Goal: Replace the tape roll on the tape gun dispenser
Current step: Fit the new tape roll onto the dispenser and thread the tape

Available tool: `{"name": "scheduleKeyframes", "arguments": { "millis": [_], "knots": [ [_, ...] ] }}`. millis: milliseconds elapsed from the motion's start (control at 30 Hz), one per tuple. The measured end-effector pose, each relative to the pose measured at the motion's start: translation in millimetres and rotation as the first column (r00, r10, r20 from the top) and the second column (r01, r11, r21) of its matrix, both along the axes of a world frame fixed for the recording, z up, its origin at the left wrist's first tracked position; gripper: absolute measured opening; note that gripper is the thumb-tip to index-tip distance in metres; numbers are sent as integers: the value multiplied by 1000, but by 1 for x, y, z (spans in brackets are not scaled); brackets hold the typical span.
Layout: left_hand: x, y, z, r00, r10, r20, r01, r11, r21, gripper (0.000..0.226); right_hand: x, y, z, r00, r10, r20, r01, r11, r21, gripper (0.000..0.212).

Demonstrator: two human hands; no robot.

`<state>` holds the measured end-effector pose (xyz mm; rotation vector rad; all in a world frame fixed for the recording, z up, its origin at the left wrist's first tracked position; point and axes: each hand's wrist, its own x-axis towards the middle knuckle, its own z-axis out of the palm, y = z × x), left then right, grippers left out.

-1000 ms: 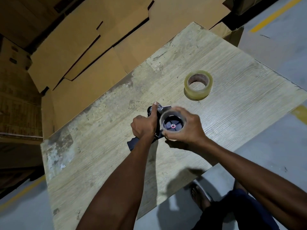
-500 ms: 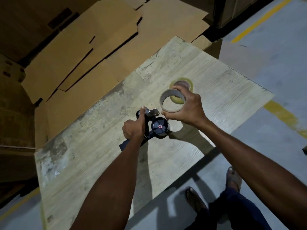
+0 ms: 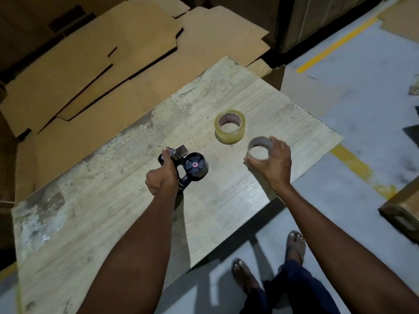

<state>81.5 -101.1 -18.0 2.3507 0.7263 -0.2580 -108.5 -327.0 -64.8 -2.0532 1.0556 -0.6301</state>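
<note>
My left hand [image 3: 161,177] grips the handle of the black tape gun [image 3: 191,168], which lies on the worn wooden table [image 3: 113,200]. The gun's round hub with a red centre is bare and faces up. To its right my right hand [image 3: 275,164] holds the empty cardboard core [image 3: 259,148] by its rim, low over the table near the right edge. A full roll of clear tape [image 3: 230,126] lies flat on the table just behind and left of the core.
Flattened cardboard boxes [image 3: 102,71] lie stacked beyond the table's far left side. A grey floor with yellow lines [image 3: 353,162] runs to the right. A wooden crate corner [image 3: 401,211] is at the right edge. My sandalled feet [image 3: 294,245] stand by the table's near edge.
My right hand pulled the empty core off the gun's hub, lifted it, then carried it right and down beside the full roll. My left hand kept its grip on the gun.
</note>
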Motion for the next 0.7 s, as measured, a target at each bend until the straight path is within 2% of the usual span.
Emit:
{"name": "scheduleKeyframes", "arguments": {
  "millis": [167,333,433,533,700],
  "knots": [
    [-2,2,1,1000,-15,-5,15,1000,-15,102,-4,-5,1,997,50,-58,-44,993,110,102],
    [-5,7,9,993,-106,-51,105,994,-22,117,-4,-4,28,985,75,-156,-63,995,78,126],
    [-10,10,18,983,-164,-77,162,986,-37,122,-7,-3,53,988,88,-125,-88,996,4,110],
    [-16,10,22,985,-165,-51,162,985,-55,113,-2,3,68,983,147,-110,-152,988,-38,98],
    [-13,8,16,995,-96,-30,95,994,-55,106,34,6,80,931,292,-218,-309,950,-47,101]
  ]
}}
